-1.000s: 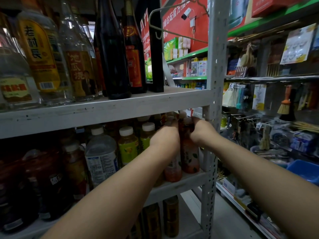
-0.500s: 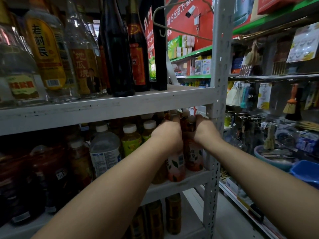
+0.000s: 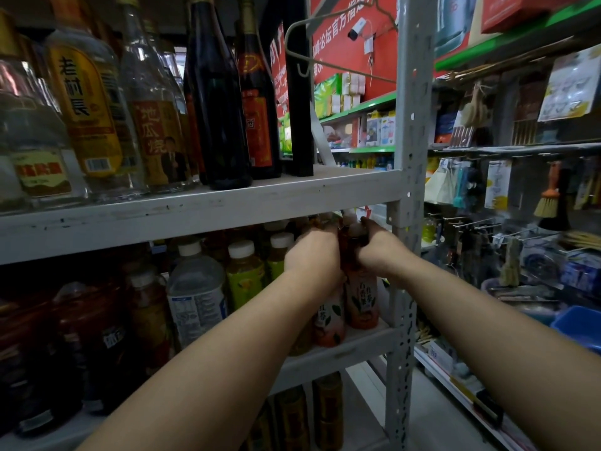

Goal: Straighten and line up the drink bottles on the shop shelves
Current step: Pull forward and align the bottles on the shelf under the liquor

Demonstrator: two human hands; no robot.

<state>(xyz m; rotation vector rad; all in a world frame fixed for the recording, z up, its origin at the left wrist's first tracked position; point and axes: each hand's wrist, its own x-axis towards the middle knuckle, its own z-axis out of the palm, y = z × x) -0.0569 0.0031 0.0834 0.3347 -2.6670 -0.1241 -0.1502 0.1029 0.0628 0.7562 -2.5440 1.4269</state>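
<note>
Two orange-red tea bottles stand at the right end of the middle shelf. My left hand grips the upper part of the left tea bottle. My right hand grips the neck and shoulder of the right tea bottle, beside the shelf's grey upright post. Both bottles stand upright and touch each other. Their caps are mostly hidden by my fingers. Left of them stand green tea bottles with white caps and a clear water bottle.
The top shelf carries clear liquor bottles and dark wine bottles. Dark bottles fill the left of the middle shelf. Canned drinks sit on the shelf below. Across the aisle hang brushes and packets, with a blue tub.
Both hands stay on the two tea bottles. The view has shifted slightly, so the shelf and bottles sit a bit further right and lower in the frame.
</note>
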